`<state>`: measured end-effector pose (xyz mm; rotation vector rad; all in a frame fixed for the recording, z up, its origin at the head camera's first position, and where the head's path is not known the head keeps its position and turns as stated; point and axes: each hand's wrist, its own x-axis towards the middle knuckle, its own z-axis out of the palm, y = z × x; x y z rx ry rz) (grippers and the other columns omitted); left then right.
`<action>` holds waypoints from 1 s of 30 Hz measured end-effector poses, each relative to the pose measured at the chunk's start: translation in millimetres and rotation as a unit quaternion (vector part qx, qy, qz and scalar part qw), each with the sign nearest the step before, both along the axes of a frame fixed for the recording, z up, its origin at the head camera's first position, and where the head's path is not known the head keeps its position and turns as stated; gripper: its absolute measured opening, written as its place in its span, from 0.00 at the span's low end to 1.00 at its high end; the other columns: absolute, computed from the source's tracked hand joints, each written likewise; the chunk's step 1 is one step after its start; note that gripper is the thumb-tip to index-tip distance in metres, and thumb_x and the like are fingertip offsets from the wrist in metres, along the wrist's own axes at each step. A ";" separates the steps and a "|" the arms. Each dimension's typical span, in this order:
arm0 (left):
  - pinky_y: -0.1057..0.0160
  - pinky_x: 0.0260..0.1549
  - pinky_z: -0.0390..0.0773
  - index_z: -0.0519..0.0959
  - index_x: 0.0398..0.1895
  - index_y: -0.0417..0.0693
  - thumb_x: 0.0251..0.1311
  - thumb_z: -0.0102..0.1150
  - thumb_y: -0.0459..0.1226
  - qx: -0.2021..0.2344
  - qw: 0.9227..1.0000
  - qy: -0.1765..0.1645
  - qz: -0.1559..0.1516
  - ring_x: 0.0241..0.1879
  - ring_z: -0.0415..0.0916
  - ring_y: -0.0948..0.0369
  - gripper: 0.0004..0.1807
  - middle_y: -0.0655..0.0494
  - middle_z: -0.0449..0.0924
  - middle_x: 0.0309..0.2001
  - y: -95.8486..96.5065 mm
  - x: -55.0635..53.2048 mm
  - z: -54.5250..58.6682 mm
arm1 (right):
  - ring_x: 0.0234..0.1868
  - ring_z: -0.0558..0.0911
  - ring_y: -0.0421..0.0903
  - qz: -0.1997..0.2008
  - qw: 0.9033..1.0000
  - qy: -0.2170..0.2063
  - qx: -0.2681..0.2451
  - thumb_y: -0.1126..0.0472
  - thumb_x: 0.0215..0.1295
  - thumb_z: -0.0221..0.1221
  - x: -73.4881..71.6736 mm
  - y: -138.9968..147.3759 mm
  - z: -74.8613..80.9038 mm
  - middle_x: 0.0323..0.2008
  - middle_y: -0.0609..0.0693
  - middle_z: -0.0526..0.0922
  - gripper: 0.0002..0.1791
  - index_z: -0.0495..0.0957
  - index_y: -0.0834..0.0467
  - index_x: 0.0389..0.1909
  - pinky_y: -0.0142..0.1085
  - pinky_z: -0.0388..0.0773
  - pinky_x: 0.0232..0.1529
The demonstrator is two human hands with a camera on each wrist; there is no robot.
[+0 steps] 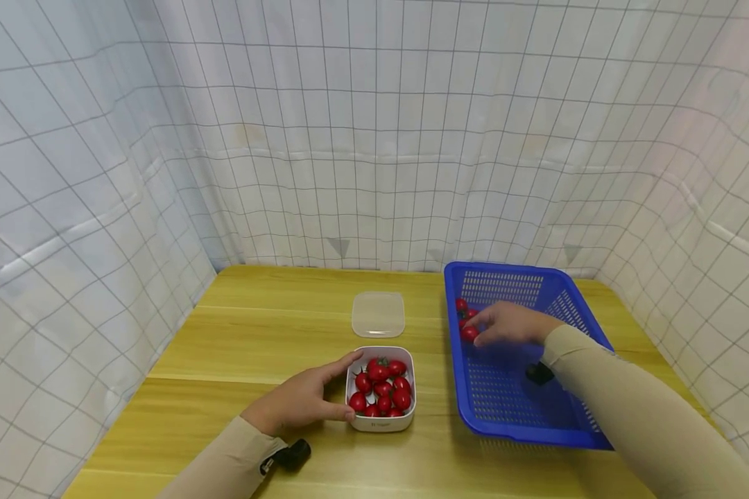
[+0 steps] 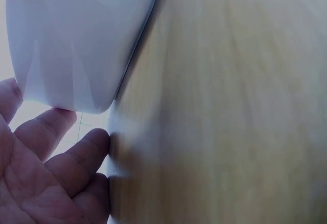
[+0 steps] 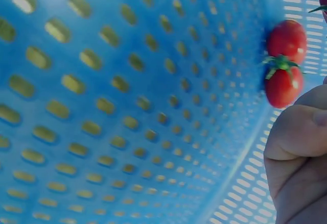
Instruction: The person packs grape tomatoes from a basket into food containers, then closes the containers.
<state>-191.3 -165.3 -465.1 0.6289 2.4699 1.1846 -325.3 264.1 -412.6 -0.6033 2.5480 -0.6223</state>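
My left hand (image 1: 308, 396) holds the left side of a small white square container (image 1: 381, 424), with the thumb at its near corner and the fingers at its far corner. In the left wrist view fingertips (image 2: 64, 116) meet the container's smooth wall (image 2: 76, 45). Several red cherry tomatoes (image 1: 383, 388) lie inside, some with green stems. Over in the blue basket (image 1: 505, 409), my right hand (image 1: 514, 323) reaches with loosely bent, parted fingers to tomatoes (image 1: 469, 334) along the left wall. The right wrist view shows two tomatoes (image 3: 284, 87) just beyond the hand.
A translucent square lid (image 1: 378, 314) lies flat on the wooden table (image 1: 274, 312) behind the container. The basket has slotted walls and stands on the right side of the table. White gridded curtains (image 1: 374, 138) enclose the table at the back and sides.
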 end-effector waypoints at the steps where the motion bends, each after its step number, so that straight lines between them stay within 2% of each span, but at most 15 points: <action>1: 0.36 0.79 0.55 0.54 0.85 0.73 0.57 0.77 0.56 -0.001 1.000 0.002 0.000 0.82 0.55 0.48 0.55 0.55 0.56 0.84 0.1 0.1 0.1 | 0.63 0.81 0.54 0.005 1.000 0.007 0.000 0.47 0.64 0.71 0.1 0.4 2.6 0.61 0.51 0.85 0.25 0.86 0.49 0.61 0.61 0.76 0.66; 8: 0.37 0.78 0.57 0.53 0.85 0.75 0.57 0.76 0.57 -0.008 1.000 0.002 0.002 0.82 0.56 0.48 0.55 0.55 0.57 0.83 0.6 1.1 2.1 | 0.60 0.81 0.54 -0.003 0.999 0.030 -0.010 0.47 0.68 0.68 2.9 -0.3 25.5 0.59 0.49 0.86 0.23 0.85 0.46 0.62 0.58 0.78 0.62; 12: 0.36 0.78 0.58 0.53 0.85 0.75 0.58 0.76 0.57 -0.010 1.000 0.006 0.002 0.81 0.57 0.47 0.55 0.54 0.58 0.83 1.1 1.2 2.9 | 0.67 0.79 0.57 0.000 0.998 0.043 -0.035 0.48 0.68 0.69 6.2 -3.5 39.8 0.62 0.49 0.86 0.22 0.86 0.45 0.61 0.63 0.74 0.67; 15: 0.35 0.77 0.58 0.52 0.85 0.75 0.58 0.76 0.58 -0.011 1.000 0.007 0.001 0.81 0.58 0.45 0.55 0.52 0.58 0.83 1.4 0.7 2.6 | 0.67 0.80 0.54 0.002 0.998 0.045 -0.051 0.49 0.67 0.69 8.7 -9.2 49.7 0.61 0.46 0.86 0.21 0.86 0.44 0.61 0.61 0.73 0.69; 17: 0.34 0.77 0.58 0.52 0.85 0.74 0.58 0.75 0.58 -0.012 1.000 0.007 0.001 0.81 0.57 0.45 0.56 0.52 0.58 0.83 1.4 0.6 2.4 | 0.62 0.82 0.50 0.002 0.997 0.039 -0.060 0.49 0.68 0.70 10.6 -14.3 56.2 0.57 0.44 0.88 0.21 0.85 0.44 0.61 0.56 0.76 0.66; 19: 0.34 0.77 0.58 0.52 0.85 0.74 0.58 0.76 0.58 -0.012 1.000 0.006 0.000 0.81 0.57 0.44 0.56 0.51 0.58 0.83 1.5 0.4 2.0 | 0.54 0.84 0.47 0.005 0.997 0.040 -0.060 0.49 0.68 0.69 12.9 -19.3 62.2 0.52 0.43 0.90 0.22 0.85 0.44 0.62 0.49 0.79 0.59; 21: 0.34 0.77 0.58 0.52 0.85 0.74 0.58 0.76 0.58 -0.012 1.000 0.006 -0.001 0.81 0.57 0.44 0.56 0.51 0.58 0.83 1.6 0.5 1.7 | 0.47 0.84 0.46 0.003 0.997 0.034 -0.064 0.50 0.69 0.69 16.5 -25.0 69.0 0.48 0.44 0.90 0.22 0.84 0.44 0.63 0.43 0.78 0.52; 25: 0.36 0.78 0.57 0.52 0.85 0.77 0.57 0.76 0.58 -0.011 1.000 0.000 0.004 0.81 0.57 0.46 0.56 0.53 0.58 0.83 1.8 0.5 1.3 | 0.37 0.81 0.45 0.015 0.997 0.037 -0.068 0.50 0.70 0.68 26.1 -38.0 80.0 0.41 0.46 0.89 0.23 0.83 0.47 0.65 0.39 0.73 0.41; 30: 0.37 0.79 0.57 0.52 0.84 0.78 0.56 0.76 0.59 -0.008 1.000 -0.004 0.004 0.82 0.56 0.48 0.56 0.55 0.58 0.83 1.8 1.4 1.7 | 0.24 0.72 0.42 0.037 0.994 0.048 -0.092 0.53 0.69 0.70 37.8 -58.5 88.1 0.24 0.44 0.78 0.23 0.84 0.52 0.63 0.33 0.67 0.29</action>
